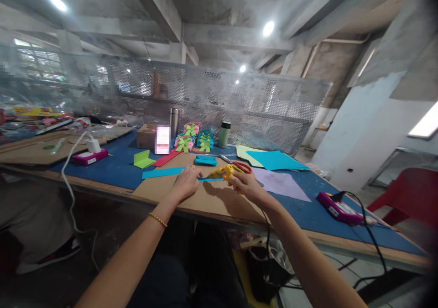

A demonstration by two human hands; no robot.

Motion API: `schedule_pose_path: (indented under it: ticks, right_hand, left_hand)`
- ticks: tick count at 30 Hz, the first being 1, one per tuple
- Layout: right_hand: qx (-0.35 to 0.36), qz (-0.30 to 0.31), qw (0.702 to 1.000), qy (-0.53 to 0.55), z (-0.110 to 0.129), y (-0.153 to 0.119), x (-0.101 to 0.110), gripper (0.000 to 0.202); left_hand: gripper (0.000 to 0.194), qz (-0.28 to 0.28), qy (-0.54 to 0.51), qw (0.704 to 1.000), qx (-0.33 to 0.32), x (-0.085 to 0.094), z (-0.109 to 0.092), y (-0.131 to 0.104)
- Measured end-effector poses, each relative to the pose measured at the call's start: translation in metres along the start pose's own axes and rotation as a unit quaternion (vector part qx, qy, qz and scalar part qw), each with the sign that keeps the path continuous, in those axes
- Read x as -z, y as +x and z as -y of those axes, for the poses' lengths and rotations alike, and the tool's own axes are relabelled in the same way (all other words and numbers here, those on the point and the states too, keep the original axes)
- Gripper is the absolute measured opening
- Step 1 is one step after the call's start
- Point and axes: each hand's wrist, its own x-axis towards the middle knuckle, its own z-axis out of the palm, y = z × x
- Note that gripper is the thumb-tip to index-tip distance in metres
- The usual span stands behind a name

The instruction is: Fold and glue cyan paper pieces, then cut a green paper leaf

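From my remote view, the right hand's (pixel 244 184) fingers wrap the yellow glue gun (pixel 224 173); the left hand's (pixel 187 182) fingers bend over the blue paper strip (pixel 163 173), pinching or not, I can't tell. The strip lies flat; three bow-topped paper pieces (pixel 205 142) look finished, while the folded blue piece (pixel 205 160) lacks a bow.

Ceiling lights (pixel 268 28) glow above a perforated partition (pixel 260 105).
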Motion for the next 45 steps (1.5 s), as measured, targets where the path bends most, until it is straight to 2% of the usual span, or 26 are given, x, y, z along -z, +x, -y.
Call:
schedule_pose_path:
  ticks: [2,4,7,9,11,13,15,17,19,21,23,25,27,29,33,42,45]
  right_hand:
    - [-0.019,-0.013,0.999,0.044,-0.006,-0.01,0.014,0.045]
    - [-0.041,-0.046,0.997,0.041,-0.017,-0.025,0.034,0.045]
    - [-0.07,-0.111,0.99,-0.056,-0.043,-0.048,0.065,0.043]
    - [-0.089,-0.153,0.971,-0.159,-0.066,-0.061,0.079,0.036]
    - [-0.109,-0.175,0.944,-0.259,-0.09,-0.071,0.085,0.031]
    - [-0.119,-0.166,0.922,-0.328,-0.112,-0.078,0.085,0.028]
    - [-0.117,-0.136,0.92,-0.35,-0.129,-0.082,0.081,0.026]
    - [-0.114,-0.117,0.924,-0.345,-0.135,-0.085,0.078,0.027]
    - [-0.123,-0.144,0.914,-0.359,-0.127,-0.084,0.075,0.032]
    - [-0.118,-0.197,0.893,-0.387,-0.108,-0.076,0.072,0.034]
    - [-0.044,-0.212,0.903,-0.371,-0.083,-0.06,0.065,0.031]
    - [0.051,-0.178,0.93,-0.318,-0.061,-0.037,0.05,0.031]
    - [0.129,-0.128,0.941,-0.285,-0.047,-0.013,0.03,0.034]
    - [0.171,-0.091,0.946,-0.261,-0.042,0.007,0.01,0.032]
    - [0.18,-0.036,0.951,-0.249,-0.044,0.02,-0.011,0.027]
    - [0.151,-0.009,0.956,-0.25,-0.042,0.011,-0.01,0.032]
    - [0.141,-0.005,0.958,-0.25,-0.04,0.011,-0.01,0.031]
  left_hand:
    - [0.049,0.002,0.024,0.999,-0.024,-0.002,0.001,0.0]
    - [0.054,0.011,0.054,0.997,-0.048,-0.003,0.0,0.0]
    - [0.058,0.019,0.075,0.995,-0.063,-0.004,-0.001,0.0]
    - [0.059,0.014,0.077,0.995,-0.065,-0.003,-0.002,0.0]
    - [0.06,0.011,0.076,0.995,-0.068,-0.003,-0.002,-0.001]
    - [0.061,0.012,0.075,0.994,-0.074,-0.002,-0.001,-0.001]
    - [0.06,0.016,0.072,0.994,-0.082,-0.003,0.001,-0.002]
    - [0.059,0.019,0.072,0.993,-0.091,-0.004,0.002,-0.001]
    - [0.058,0.022,0.075,0.992,-0.095,-0.005,0.003,-0.001]
    - [0.058,0.025,0.08,0.992,-0.097,-0.006,0.004,0.0]
    - [0.057,0.024,0.084,0.991,-0.1,-0.007,0.004,0.0]
    - [0.056,0.024,0.086,0.99,-0.107,-0.007,0.005,0.001]
    - [0.053,0.025,0.089,0.989,-0.112,-0.008,0.005,0.001]
    - [0.052,0.028,0.093,0.989,-0.115,-0.008,0.006,0.001]
    - [0.052,0.032,0.093,0.989,-0.114,-0.009,0.005,0.001]
    - [0.056,0.033,0.094,0.987,-0.122,-0.003,0.001,-0.002]
    - [0.055,0.033,0.116,0.985,-0.125,0.002,-0.006,-0.003]
